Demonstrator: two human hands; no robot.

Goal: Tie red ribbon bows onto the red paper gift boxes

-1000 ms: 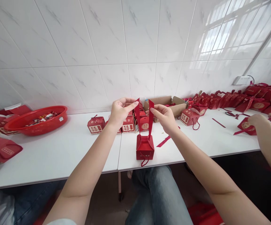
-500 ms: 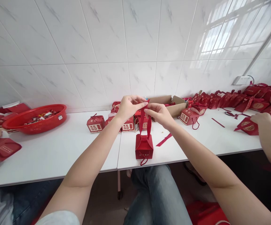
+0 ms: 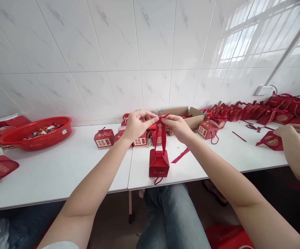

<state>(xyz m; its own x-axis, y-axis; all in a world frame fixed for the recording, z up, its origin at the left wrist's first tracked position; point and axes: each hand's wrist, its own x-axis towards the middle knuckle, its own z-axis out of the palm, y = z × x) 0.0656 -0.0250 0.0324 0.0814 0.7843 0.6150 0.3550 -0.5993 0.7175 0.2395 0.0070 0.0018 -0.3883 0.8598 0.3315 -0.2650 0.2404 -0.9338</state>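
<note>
A small red box (image 3: 159,166) stands near the table's front edge, with a dark red cord loop at its front. From its top a red ribbon (image 3: 163,137) rises in two strands to both hands. My left hand (image 3: 140,125) pinches the ribbon's upper part between thumb and fingers. Close beside it, my right hand (image 3: 176,126) pinches the ribbon from the right. The fingertips of the two hands nearly meet above the box. Exactly how the ribbon crosses between them is too small to tell.
Red boxes with white labels (image 3: 104,138) and an open cardboard box (image 3: 197,118) stand behind. A red basin (image 3: 35,133) of wrapped items is left. Loose ribbon (image 3: 180,155) lies right of the box. Other people's hands work at both sides; many red boxes (image 3: 251,110) line the right back.
Both hands have shifted slightly, and the ribbon's strands now hang more widely apart below them. The view has moved a little. At the right, another person's hand has come closer to a red box.
</note>
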